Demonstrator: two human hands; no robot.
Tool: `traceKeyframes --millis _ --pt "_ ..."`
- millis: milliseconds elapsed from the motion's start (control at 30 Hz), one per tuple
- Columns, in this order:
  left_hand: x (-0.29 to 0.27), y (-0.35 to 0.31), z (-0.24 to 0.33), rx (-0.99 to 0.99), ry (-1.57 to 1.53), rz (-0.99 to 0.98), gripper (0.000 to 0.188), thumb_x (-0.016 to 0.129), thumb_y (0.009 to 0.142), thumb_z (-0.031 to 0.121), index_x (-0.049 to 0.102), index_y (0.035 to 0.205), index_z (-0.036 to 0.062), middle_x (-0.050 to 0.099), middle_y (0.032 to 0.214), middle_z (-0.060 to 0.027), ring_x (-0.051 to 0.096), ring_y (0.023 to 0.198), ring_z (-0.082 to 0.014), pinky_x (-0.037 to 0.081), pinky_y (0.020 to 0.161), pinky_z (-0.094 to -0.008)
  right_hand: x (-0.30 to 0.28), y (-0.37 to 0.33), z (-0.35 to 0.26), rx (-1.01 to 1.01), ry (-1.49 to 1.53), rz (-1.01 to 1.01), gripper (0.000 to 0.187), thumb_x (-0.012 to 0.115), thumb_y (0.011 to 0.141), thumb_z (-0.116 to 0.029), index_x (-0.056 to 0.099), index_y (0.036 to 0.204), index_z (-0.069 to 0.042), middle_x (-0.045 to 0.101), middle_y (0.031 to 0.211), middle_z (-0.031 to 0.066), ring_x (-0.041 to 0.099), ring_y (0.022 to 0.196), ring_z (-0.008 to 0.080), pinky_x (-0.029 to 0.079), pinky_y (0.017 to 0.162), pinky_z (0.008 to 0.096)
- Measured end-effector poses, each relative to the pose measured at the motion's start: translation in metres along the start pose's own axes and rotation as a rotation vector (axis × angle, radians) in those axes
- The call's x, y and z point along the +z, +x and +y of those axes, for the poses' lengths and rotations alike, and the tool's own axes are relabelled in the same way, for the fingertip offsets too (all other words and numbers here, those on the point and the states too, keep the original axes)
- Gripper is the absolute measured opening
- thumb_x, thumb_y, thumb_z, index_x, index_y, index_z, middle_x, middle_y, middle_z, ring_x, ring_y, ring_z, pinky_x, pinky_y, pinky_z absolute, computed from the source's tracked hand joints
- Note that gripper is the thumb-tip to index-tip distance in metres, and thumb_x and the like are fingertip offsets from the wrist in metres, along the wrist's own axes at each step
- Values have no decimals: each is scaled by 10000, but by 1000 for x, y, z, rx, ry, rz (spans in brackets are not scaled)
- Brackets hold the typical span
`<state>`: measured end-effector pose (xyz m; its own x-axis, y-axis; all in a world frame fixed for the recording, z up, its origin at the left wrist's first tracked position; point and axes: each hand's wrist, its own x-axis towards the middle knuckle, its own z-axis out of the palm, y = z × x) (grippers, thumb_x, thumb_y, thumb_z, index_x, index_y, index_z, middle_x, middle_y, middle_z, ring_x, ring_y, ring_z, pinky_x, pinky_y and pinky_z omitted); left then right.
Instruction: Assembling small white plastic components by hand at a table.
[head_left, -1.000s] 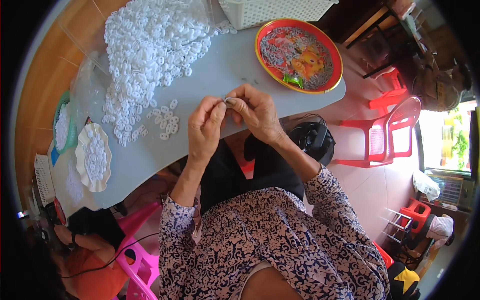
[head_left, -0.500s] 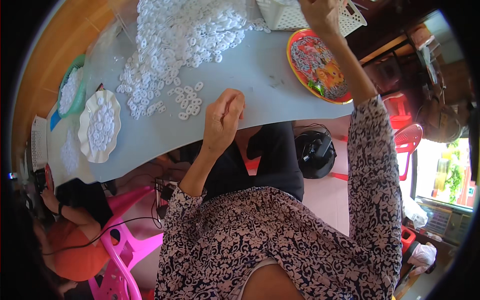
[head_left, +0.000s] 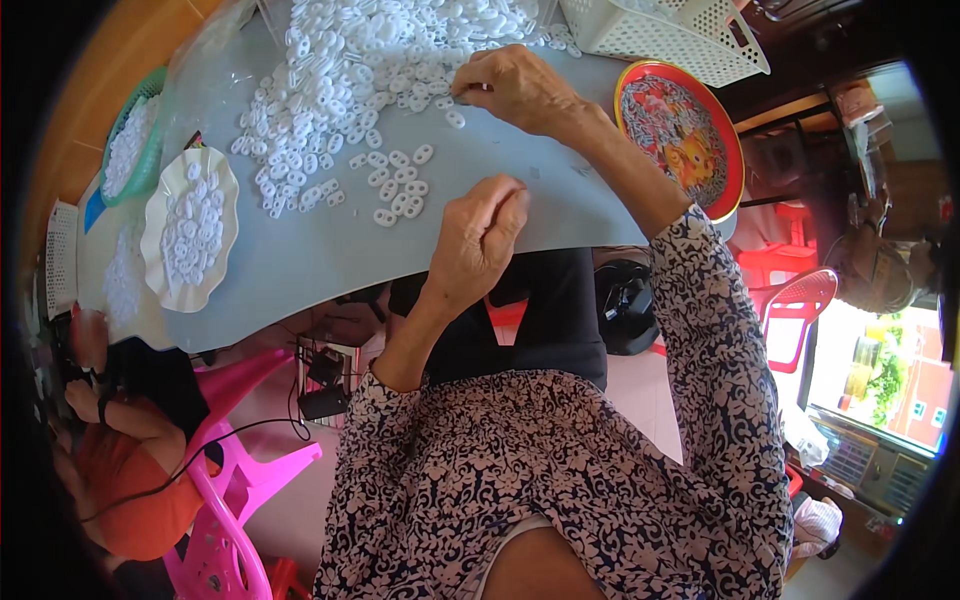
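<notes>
My right hand point(head_left: 515, 88) reaches far across the grey table point(head_left: 300, 260) to the edge of a big pile of small white plastic rings point(head_left: 350, 60); its fingertips pinch at a piece there, too small to make out. My left hand point(head_left: 478, 240) rests at the table's near edge with the fingers curled in; whether it holds a small piece is hidden. A loose cluster of white rings point(head_left: 400, 190) lies just left of it.
A round red tray point(head_left: 683, 135) of small parts sits at the right, a white basket point(head_left: 665, 35) beyond it. A white scalloped plate point(head_left: 190, 228) and a green dish point(head_left: 130, 145) hold rings at the left. Another person point(head_left: 125, 450) sits on a pink chair point(head_left: 235, 500) lower left.
My hands, together at the table edge a second ago, have parted. The right hand went out to the basket, then came back left to the pile. The left hand stayed put.
</notes>
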<state>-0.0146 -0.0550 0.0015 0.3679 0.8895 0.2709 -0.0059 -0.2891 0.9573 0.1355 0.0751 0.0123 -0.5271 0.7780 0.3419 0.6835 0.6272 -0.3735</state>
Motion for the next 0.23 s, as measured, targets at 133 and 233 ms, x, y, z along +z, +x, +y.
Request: traceKeyframes --millis 133,233 --pt "1 0 2 -1 3 -11 122 491 909 79 515 846 -23 484 657 -83 432 546 -151 393 531 -278 -8 -1 0 43 13 58 122 631 780 -77 671 891 -45 665 852 104 640 728 252 507 680 335" --pt "1 0 -2 -3 -26 -14 121 497 907 87 528 859 -20 482 658 -78 441 562 -151 393 536 -275 -11 1 -6 39 28 24 113 628 789 -86 673 887 -51 671 857 107 647 747 236 507 695 332"
